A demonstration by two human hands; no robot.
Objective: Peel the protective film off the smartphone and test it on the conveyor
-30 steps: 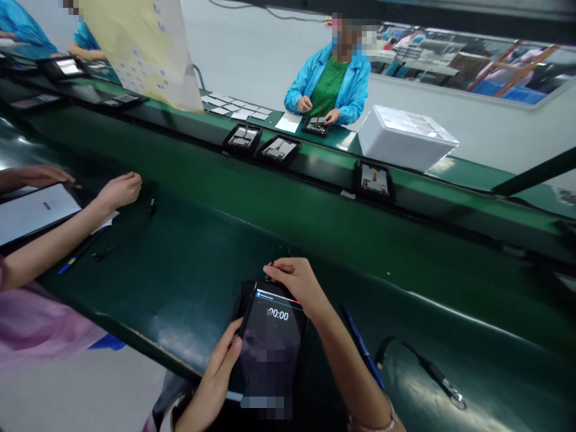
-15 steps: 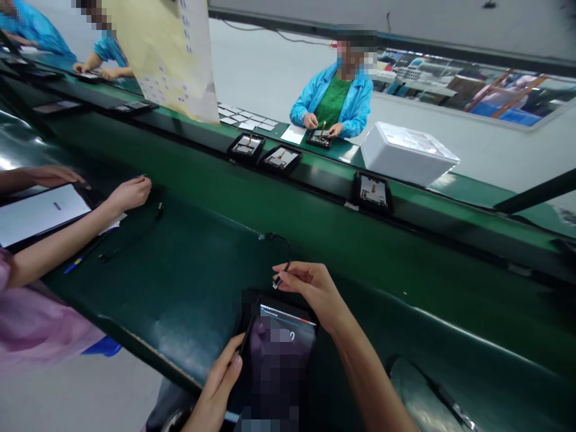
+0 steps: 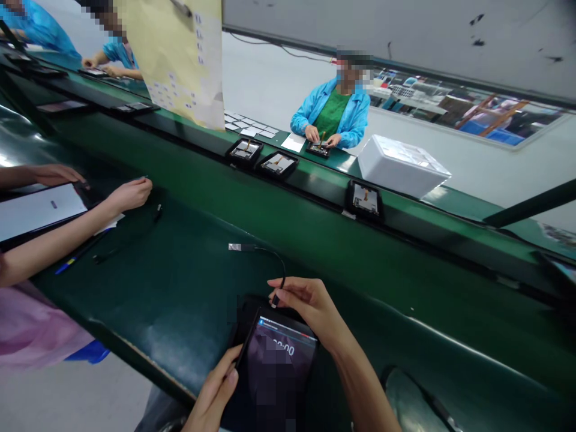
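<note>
A black tablet lies tilted in front of me, its screen lit with a clock reading and a notification bar. My left hand grips its left edge, the thumb on the near side. Between the thumb and fingers of my right hand is a short black USB cable. Its small metal plug points down, just above the tablet's upper edge; whether the two touch, I cannot tell. The cable arcs up and left to a silver-ended connector over the green bench. A dark case or second device shows partly behind the tablet.
Another black cable lies at lower right. On my left a co-worker's hand is near a white-screened tablet, with a blue pen beside it. Across a raised rail, opened devices and a white box stand near another co-worker.
My right hand has lowered the plug towards the tablet's upper edge. The cable's far connector has swung left. The screen's clock digits show more plainly, and the view has shifted slightly.
</note>
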